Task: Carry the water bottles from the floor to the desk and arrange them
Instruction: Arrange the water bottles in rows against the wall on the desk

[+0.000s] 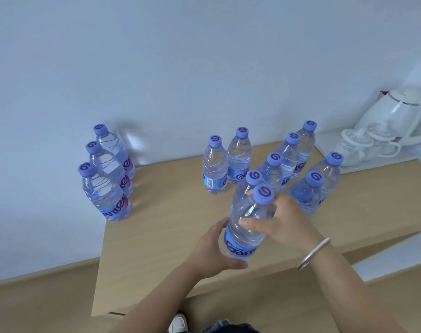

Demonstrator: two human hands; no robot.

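So both hands are wrapped around one clear ribbed plastic water bottle with a purple screw cap (249,219), held tilted over the near part of the light wood-grain desk (168,227). The left hand (210,251) cups the lower end, thumb curled under by the blue label, and the right hand (284,224) grips the upper half, fingers bent across the crinkly clear plastic just below the cap. There's a smooth silver bangle (314,253) on the right wrist. The rest of the same bottles already stand upright on the desk: a row of three (108,174) along the left edge by the wall, packed close, a pair (226,164) side by side in the middle at the back, and a cluster on the right (298,164) in slanted lines, one of them just behind the held bottle so I can't tell if they touch. All have soft purple caps with a swirl logo and blue wrap labels. Back right corner has a glossy white plastic electric kettle (396,114) with two white ceramic cups (365,143) just in front, sitting on a pale tray (382,164). Plain matte white wall (180,56) behind it all.
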